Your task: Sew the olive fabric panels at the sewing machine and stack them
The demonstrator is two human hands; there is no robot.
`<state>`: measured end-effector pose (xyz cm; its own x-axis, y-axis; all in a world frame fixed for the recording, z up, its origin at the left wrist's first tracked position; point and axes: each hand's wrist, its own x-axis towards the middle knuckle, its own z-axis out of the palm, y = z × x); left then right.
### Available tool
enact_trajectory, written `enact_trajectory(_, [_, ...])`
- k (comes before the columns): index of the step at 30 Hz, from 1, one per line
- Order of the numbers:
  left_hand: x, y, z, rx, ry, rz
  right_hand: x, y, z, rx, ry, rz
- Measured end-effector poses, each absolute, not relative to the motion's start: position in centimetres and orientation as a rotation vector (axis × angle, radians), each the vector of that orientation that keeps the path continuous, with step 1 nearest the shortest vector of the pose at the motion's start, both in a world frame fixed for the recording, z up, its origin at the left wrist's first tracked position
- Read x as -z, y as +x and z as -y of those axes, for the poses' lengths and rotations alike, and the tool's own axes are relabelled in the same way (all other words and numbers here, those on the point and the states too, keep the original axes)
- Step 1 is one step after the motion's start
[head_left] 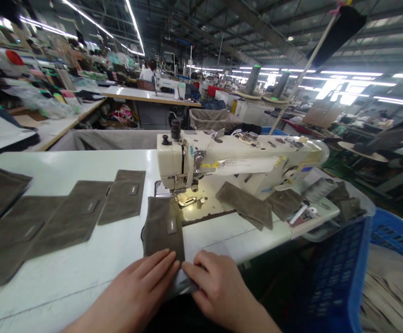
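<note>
A dark olive-brown fabric piece (161, 224) with a small label (171, 226) lies on the white table, its far end beside the needle area of the sewing machine (191, 162). My left hand (144, 282) rests on its near end, fingers stretched out flat. At the near right corner, my right hand (218, 282) has curled fingers, thumb and forefinger pinching the edge of the cloth. A grey strip shows under the right fingers; its kind is unclear. To the left, a row of similar labelled fabric pieces (123, 199) overlaps across the tabletop.
Unlabelled fabric pieces (248, 203) lie right of the needle area, near a grey thread cone (321, 188). A blue plastic basket (347, 273) stands at the lower right. Behind the machine is a cloth-lined bin (215, 119). A person (149, 70) sits farther back.
</note>
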<state>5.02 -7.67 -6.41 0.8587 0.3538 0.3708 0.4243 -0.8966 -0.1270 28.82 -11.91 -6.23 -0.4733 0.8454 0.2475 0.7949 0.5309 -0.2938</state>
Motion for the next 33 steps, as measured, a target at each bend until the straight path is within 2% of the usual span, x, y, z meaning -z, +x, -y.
enact_trajectory(17, [5.0,5.9,5.1,0.554,-2.698,0.571,5.5,28.1,9.3,-0.152,-1.4,2.426])
enact_trajectory(33, [4.8,5.7,0.5,0.524,-2.829,0.622,4.9,28.0,4.7,-0.087,-1.425,2.471])
